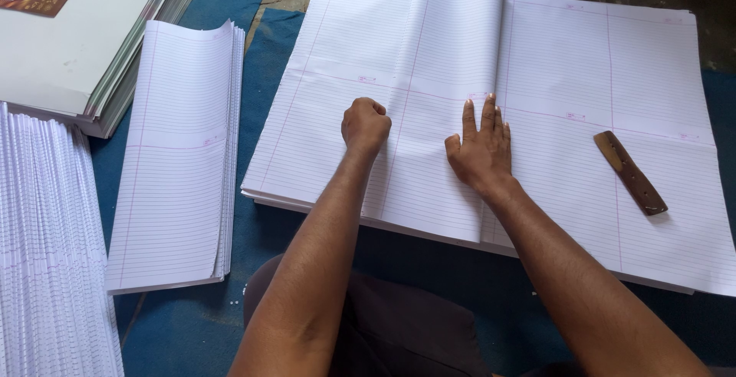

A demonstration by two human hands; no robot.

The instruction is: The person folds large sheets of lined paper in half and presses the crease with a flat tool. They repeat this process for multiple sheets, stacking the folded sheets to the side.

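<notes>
Paper-binding workshop: stacks of ruled sheets (floor-level) everywhere.

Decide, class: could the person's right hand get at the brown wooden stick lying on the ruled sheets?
Probably yes. The right hand lies flat on the folded sheet, and only bare ruled paper separates it from the wooden stick.

Bright even daylight, soft shadows, sharp focus, no glare

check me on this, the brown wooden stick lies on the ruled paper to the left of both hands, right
Not quite: the head view shows the brown wooden stick lying on the big ruled paper sheets to the right of both hands, beyond the flat right hand; the left hand is a fist.
</notes>
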